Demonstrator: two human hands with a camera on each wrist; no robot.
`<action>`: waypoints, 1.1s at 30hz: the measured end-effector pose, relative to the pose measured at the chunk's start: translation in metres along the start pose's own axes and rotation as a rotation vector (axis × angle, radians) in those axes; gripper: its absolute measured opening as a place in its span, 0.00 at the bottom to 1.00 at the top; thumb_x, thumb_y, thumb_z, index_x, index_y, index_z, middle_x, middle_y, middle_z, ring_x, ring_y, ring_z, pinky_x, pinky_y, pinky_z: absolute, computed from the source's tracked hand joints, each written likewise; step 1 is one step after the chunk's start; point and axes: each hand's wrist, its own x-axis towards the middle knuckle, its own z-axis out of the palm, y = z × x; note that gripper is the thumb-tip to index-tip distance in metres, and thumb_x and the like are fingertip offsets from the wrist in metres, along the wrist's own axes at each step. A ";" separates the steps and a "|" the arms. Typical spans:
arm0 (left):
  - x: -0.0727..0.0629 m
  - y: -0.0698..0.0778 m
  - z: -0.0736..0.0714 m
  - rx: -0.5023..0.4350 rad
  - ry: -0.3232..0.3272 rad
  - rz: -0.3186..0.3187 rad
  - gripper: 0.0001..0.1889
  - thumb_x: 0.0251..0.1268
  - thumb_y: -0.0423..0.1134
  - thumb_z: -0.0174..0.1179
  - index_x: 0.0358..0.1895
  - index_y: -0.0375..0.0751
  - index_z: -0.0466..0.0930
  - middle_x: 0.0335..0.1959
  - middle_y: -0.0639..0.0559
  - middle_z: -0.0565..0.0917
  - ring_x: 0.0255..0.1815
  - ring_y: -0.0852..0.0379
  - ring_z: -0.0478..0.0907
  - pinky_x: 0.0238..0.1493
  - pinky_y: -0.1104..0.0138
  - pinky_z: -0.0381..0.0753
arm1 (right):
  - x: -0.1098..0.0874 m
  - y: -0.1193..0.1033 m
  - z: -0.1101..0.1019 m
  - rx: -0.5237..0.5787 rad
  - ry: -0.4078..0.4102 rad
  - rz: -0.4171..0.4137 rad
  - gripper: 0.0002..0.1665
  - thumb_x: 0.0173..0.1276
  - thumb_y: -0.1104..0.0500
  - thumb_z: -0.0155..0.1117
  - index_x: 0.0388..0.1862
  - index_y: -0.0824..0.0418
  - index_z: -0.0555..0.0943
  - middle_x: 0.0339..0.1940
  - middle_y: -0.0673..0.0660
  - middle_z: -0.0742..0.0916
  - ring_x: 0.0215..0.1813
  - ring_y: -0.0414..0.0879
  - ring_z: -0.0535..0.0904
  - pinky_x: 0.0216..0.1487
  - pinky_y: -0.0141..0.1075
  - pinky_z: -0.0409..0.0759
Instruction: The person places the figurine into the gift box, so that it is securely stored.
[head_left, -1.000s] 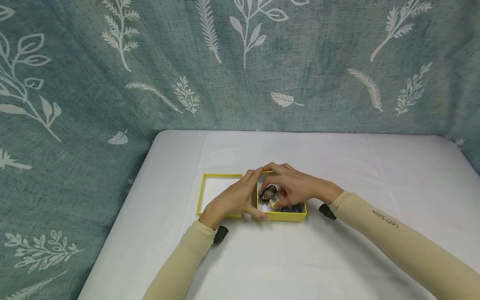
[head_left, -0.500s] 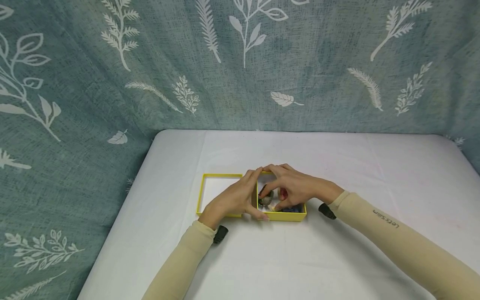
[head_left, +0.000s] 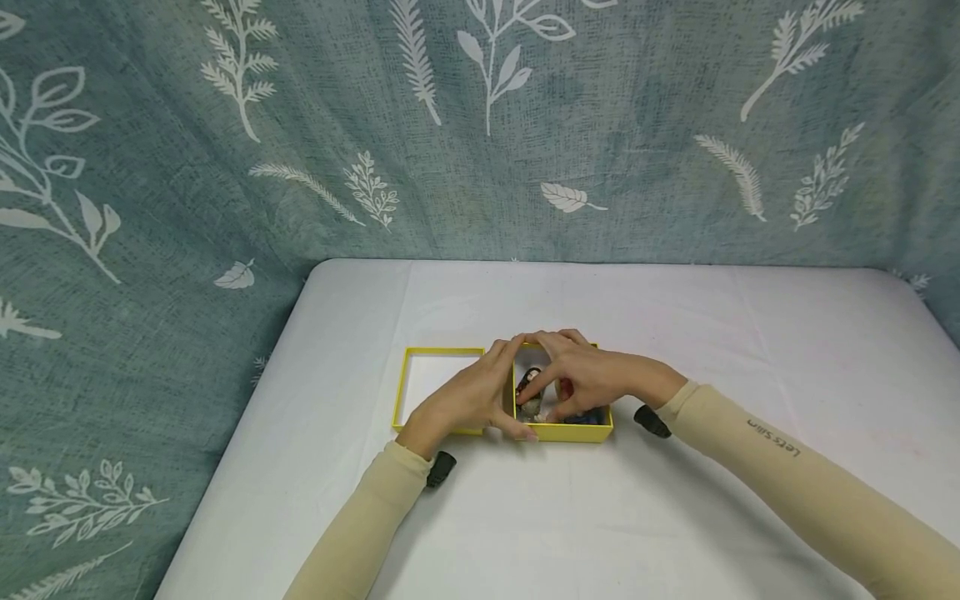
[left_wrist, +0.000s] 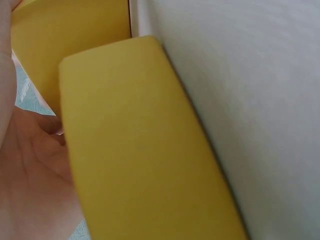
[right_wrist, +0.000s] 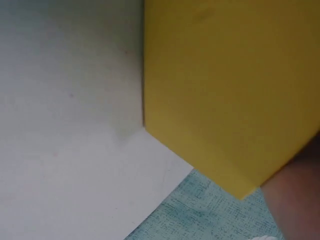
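Note:
My left hand [head_left: 472,396] grips the left end of an open yellow box [head_left: 573,433], its thumb along the front wall and fingertips at the back left corner. Inside, a small doll [head_left: 532,407] with dark hair and a greyish body lies near the left wall. My right hand [head_left: 588,373] reaches in over the box, with index finger and thumb on either side of the doll. Another finger extends to the back rim. Dark blue items [head_left: 592,416] lie at the box's right, partly under the hand. Something reddish shows beneath the palm, too hidden to name.
A shallow yellow-rimmed lid [head_left: 401,392] with a white inside lies just left of the box, partly behind the left hand; its yellow side [left_wrist: 135,140] fills much of the left wrist view. A white cloth [head_left: 675,500] covers the table. A leaf-patterned curtain [head_left: 637,125] hangs behind.
The doll has turned and settled towards the left wall, its head now showing near the back. My right index finger has straightened down onto it. The left hand stays in place.

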 end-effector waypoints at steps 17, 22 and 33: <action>-0.002 0.001 0.000 -0.004 -0.002 -0.003 0.73 0.35 0.72 0.73 0.80 0.49 0.33 0.71 0.48 0.60 0.62 0.52 0.71 0.60 0.59 0.76 | -0.004 -0.007 -0.004 -0.073 -0.081 0.065 0.18 0.66 0.45 0.67 0.55 0.39 0.85 0.79 0.64 0.56 0.80 0.64 0.41 0.70 0.68 0.34; -0.001 0.000 0.001 -0.008 0.003 0.001 0.72 0.34 0.72 0.72 0.80 0.49 0.34 0.71 0.49 0.60 0.62 0.53 0.71 0.60 0.60 0.76 | -0.005 -0.005 -0.003 -0.057 -0.081 0.055 0.18 0.64 0.46 0.69 0.54 0.38 0.85 0.78 0.64 0.55 0.80 0.64 0.41 0.70 0.68 0.35; -0.001 0.000 0.000 -0.001 0.005 -0.006 0.73 0.34 0.72 0.73 0.80 0.49 0.35 0.70 0.49 0.61 0.59 0.55 0.71 0.59 0.62 0.76 | -0.005 -0.005 -0.005 -0.014 -0.076 0.053 0.22 0.61 0.48 0.72 0.56 0.38 0.84 0.78 0.63 0.55 0.80 0.61 0.45 0.72 0.65 0.37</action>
